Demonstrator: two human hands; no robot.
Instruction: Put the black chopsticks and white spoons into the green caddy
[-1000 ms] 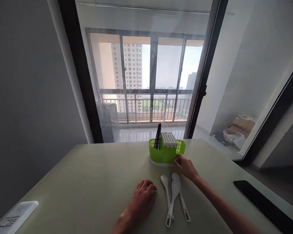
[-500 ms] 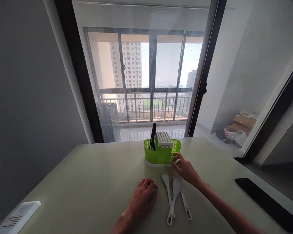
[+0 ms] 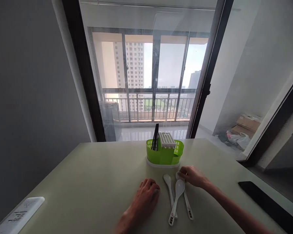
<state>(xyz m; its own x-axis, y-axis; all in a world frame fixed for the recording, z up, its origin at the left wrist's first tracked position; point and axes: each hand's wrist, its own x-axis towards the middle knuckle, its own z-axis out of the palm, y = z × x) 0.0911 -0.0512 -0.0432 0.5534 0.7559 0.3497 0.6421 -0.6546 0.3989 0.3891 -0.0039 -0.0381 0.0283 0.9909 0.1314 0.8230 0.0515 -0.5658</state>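
Three white spoons lie on the table in front of me: a left spoon (image 3: 169, 188), a middle spoon (image 3: 179, 188) crossing over it, and a right spoon (image 3: 188, 204) partly under the middle one's bowl. My right hand (image 3: 191, 175) has its fingertips closed on the bowl end of the right spoon, covering part of it. Just left of the spoons my left hand (image 3: 147, 195) rests on the table, fingers curled in, holding nothing that I can see. Beyond the hands stands a green utensil basket (image 3: 165, 157) with black chopsticks (image 3: 155, 138) upright in its left compartment.
A slotted white piece (image 3: 167, 139) sits on the middle of the basket. On the table (image 3: 100, 182), a white printed object (image 3: 24, 213) lies at the left edge and a long black object (image 3: 266, 201) at the right. A framed glass panel stands behind.
My right hand has come back from the basket's right side to the bowl of the right spoon. My left hand stays in place. The view has shifted slightly.
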